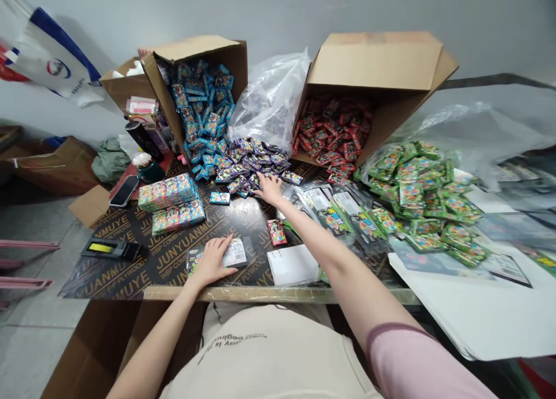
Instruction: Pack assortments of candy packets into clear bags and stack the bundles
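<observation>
My left hand (214,260) lies with its fingers apart on a clear packet with a label (234,252), near the table's front edge. My right hand (268,189) reaches out to the near edge of the purple packet pile (254,161), its fingers spread and its fingertips at the packets. Left of that hand lies one blue packet (219,198). A single red packet (277,232) rests between my hands, just above a white card (294,264). Several flat clear bags with green printed cards (330,213) lie right of my right forearm.
Open cartons hold blue packets (208,106) and red packets (332,132) at the back. Green packets (412,185) are heaped at the right. Stacked packet blocks (167,191), a phone (124,191), a jar (147,167) and a black tape dispenser (110,249) stand left.
</observation>
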